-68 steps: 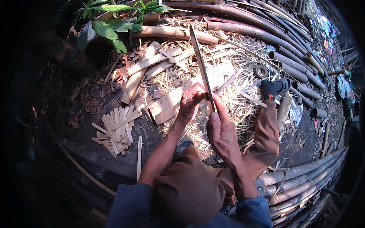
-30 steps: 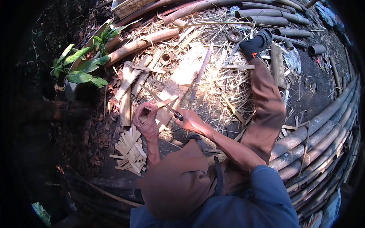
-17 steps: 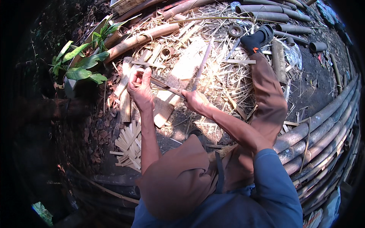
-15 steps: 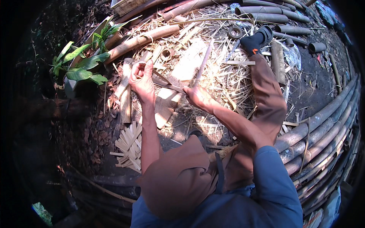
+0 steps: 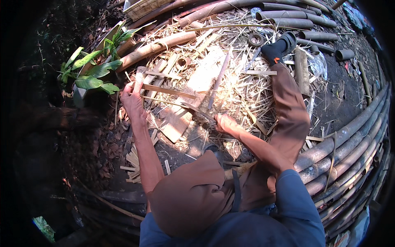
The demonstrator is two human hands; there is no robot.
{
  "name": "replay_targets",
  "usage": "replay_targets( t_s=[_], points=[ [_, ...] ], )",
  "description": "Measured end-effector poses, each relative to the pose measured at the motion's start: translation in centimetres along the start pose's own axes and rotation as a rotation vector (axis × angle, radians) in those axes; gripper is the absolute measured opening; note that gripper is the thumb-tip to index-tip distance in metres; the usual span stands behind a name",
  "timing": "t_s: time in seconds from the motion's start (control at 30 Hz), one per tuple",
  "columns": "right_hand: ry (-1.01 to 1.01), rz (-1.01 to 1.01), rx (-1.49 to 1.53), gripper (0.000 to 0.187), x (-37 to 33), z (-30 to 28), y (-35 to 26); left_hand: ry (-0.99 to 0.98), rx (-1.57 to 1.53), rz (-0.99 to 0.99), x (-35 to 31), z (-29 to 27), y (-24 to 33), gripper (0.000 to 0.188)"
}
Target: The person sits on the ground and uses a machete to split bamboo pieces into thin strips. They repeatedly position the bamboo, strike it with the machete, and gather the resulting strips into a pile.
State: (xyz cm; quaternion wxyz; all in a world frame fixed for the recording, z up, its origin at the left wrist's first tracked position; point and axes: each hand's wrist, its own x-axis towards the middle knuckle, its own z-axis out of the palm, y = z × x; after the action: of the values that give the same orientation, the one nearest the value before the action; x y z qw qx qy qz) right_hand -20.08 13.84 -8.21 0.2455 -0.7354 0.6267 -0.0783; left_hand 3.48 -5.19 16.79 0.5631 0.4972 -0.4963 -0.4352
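Observation:
My left hand (image 5: pixel 133 101) is closed on the end of a brown bamboo strip (image 5: pixel 168 91), which points right over the ground. A thinner pale sliver (image 5: pixel 162 101) runs below it from the same hand toward the blade. My right hand (image 5: pixel 227 124) grips a knife (image 5: pixel 199 111); its handle is hidden in my fist, and its dark blade slants up and left, its tip by the sliver's far end. Whether blade and sliver touch, I cannot tell. Beneath them lies a flat wooden board (image 5: pixel 175 125). A long narrow dark piece (image 5: pixel 219 80) rests on the board's right side.
Pale shavings (image 5: pixel 242 88) cover the ground. Split strips (image 5: pixel 133 160) lie beside my left forearm. Bamboo poles (image 5: pixel 329 152) are stacked at right, with cut tubes (image 5: pixel 284 18) at the far right. A leafy plant (image 5: pixel 92 74) stands at left; my leg (image 5: pixel 290 107) stretches out.
My left hand has moved left and down with the strip, while my right hand has shifted right and down with the knife. The hands are farther apart, and the strip and sliver show more fully.

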Motion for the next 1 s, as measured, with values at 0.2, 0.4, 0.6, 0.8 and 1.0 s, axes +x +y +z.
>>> replay_targets(
  t_s=[0.2, 0.4, 0.6, 0.8, 1.0],
  points=[
    [-0.093, 0.373, 0.702, 0.054, -5.8, -4.7, -9.1, 0.233, 0.185, 0.187, 0.1, -6.7, 4.6, 0.026],
    [0.314, 0.277, 0.711, 0.050, -9.9, -4.7, -10.8, 0.284, 0.361, 0.185, -3.0, -5.7, -1.1, 0.027],
    [0.150, 0.265, 0.784, 0.045, -8.3, -5.6, -11.7, 0.245, 0.418, -0.030, -6.9, -4.4, -1.9, 0.055],
    [0.298, -0.017, 0.884, 0.035, -4.1, -8.5, -17.3, 0.223, 0.765, -0.085, -8.9, -3.9, -2.2, 0.069],
    [0.206, 0.328, 0.904, 0.042, 0.6, -3.3, -12.7, 0.270, 0.595, -0.062, -9.0, -2.7, -1.2, 0.063]
  ],
)
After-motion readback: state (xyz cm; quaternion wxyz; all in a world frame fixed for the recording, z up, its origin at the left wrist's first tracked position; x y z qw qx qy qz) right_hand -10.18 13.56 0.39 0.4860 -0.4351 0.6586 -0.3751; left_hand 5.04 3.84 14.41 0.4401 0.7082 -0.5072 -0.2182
